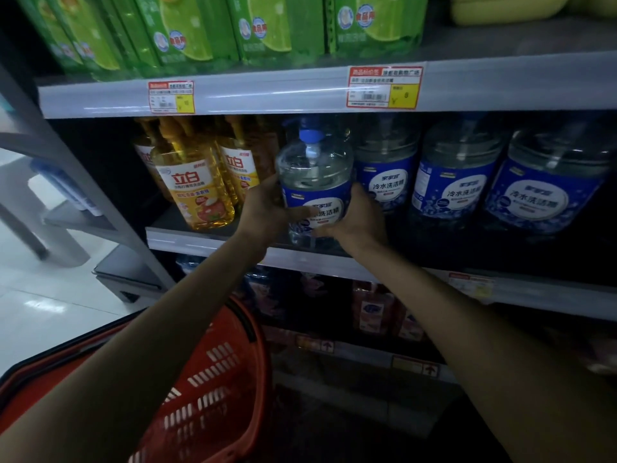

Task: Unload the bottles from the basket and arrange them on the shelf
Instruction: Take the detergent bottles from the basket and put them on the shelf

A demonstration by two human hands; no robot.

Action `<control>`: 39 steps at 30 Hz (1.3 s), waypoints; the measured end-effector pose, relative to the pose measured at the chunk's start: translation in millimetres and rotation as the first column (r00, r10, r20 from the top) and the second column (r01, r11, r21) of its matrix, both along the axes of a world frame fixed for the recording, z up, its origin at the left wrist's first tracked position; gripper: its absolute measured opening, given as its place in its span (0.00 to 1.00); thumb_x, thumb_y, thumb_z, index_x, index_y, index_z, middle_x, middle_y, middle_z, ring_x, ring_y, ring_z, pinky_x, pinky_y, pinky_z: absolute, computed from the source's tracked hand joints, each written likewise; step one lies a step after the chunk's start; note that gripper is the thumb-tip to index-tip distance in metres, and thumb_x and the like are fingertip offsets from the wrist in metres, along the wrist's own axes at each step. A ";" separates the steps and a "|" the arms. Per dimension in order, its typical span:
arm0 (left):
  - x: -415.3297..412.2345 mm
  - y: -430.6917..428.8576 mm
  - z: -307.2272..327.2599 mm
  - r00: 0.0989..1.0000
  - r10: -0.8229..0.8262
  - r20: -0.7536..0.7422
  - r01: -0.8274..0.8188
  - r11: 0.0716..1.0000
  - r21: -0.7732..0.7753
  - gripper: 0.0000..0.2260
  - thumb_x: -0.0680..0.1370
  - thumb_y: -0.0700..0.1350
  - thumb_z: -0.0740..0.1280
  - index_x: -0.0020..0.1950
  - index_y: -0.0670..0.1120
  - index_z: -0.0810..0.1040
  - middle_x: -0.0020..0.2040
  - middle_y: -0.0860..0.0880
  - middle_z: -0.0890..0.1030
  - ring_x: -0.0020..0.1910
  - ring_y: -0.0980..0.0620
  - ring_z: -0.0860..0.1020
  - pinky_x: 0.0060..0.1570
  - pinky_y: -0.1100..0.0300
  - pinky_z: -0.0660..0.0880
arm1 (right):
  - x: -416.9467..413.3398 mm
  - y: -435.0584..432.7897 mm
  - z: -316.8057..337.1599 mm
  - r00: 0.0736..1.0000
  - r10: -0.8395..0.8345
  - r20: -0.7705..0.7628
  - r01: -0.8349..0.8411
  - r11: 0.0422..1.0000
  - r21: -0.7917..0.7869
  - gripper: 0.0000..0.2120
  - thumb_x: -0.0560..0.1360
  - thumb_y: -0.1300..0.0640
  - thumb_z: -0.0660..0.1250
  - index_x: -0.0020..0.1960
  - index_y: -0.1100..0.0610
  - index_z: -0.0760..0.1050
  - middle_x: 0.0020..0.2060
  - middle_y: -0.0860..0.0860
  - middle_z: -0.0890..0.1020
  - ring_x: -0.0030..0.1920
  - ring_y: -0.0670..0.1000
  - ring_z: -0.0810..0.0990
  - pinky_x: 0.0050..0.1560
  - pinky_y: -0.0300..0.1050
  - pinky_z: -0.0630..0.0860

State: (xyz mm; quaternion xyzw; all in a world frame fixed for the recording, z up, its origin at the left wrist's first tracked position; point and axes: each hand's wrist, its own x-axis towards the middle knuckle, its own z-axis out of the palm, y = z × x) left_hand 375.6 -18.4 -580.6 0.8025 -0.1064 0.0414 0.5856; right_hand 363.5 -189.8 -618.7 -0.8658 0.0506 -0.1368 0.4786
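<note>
Fingers (pixel 357 202): curled round the lower body of one clear plastic bottle with blue label and blue pump cap (pixel 315 175). Left hand (pixel 267 208) on its left side, thumb across the label; right hand (pixel 354 222) on its right side. Both grasping.

Location of item: upright, at the front edge of the grey metal middle shelf (pixel 200 238), between the amber detergent bottles with yellow labels (pixel 197 188) to the left and the row of matching blue-labelled clear bottles (pixel 457 185) to the right. Whether its base rests on the shelf cannot be told.

Red slotted plastic basket (pixel 217 379): below, beside the left forearm; contents hidden.

Step in hand, as judged: setting this bottle into the row.

Next move calls for: seating the bottle level with its neighbours, label outward, without nudging the amber bottles just beside it; then loosening both hands and reaching down to the basket.
</note>
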 end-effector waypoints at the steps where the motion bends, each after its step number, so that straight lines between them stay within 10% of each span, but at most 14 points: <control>1: 0.0 2.4 0.0 1.000 0.002 -0.007 -0.002 1.000 0.004 0.29 0.67 0.36 0.81 0.66 0.42 0.79 0.57 0.50 0.85 0.49 0.63 0.84 0.44 0.65 0.81 | 0.0 1.8 0.2 1.000 0.020 0.006 -0.020 1.000 0.003 0.42 0.60 0.51 0.86 0.67 0.57 0.70 0.57 0.56 0.80 0.57 0.58 0.80 0.59 0.55 0.78; 19: -18.8 14.3 -6.6 0.999 0.050 -0.016 -0.048 0.995 0.083 0.21 0.70 0.37 0.80 0.59 0.47 0.79 0.50 0.55 0.83 0.48 0.63 0.84 0.44 0.64 0.82 | -31.4 4.3 5.5 0.999 0.034 -0.011 -0.033 0.997 0.072 0.41 0.65 0.59 0.84 0.73 0.56 0.69 0.65 0.52 0.79 0.63 0.51 0.79 0.58 0.46 0.77; 23: -42.9 32.2 -7.8 0.997 0.055 -0.050 -0.046 0.985 0.164 0.25 0.65 0.49 0.83 0.58 0.52 0.79 0.54 0.51 0.86 0.52 0.57 0.85 0.54 0.48 0.83 | -46.2 7.0 9.1 0.995 -0.006 -0.100 0.006 1.000 0.000 0.36 0.68 0.58 0.81 0.72 0.57 0.69 0.66 0.55 0.78 0.65 0.56 0.78 0.58 0.47 0.75; 26: -67.4 47.9 -7.7 0.999 0.028 -0.024 -0.022 0.972 0.233 0.30 0.69 0.48 0.82 0.68 0.47 0.77 0.59 0.52 0.84 0.51 0.67 0.81 0.52 0.63 0.81 | -59.5 21.5 17.0 0.989 -0.020 -0.145 0.011 0.998 -0.061 0.35 0.68 0.54 0.81 0.70 0.56 0.71 0.65 0.54 0.80 0.64 0.58 0.79 0.60 0.51 0.78; 39: -177.4 177.5 -1.4 0.987 0.091 0.132 -0.159 0.675 0.721 0.30 0.77 0.63 0.68 0.78 0.61 0.64 0.73 0.54 0.72 0.63 0.53 0.76 0.53 0.53 0.78 | -130.0 124.3 15.5 0.915 0.392 -0.094 -0.394 0.822 -0.411 0.39 0.72 0.36 0.73 0.77 0.50 0.64 0.73 0.53 0.68 0.71 0.56 0.70 0.66 0.55 0.74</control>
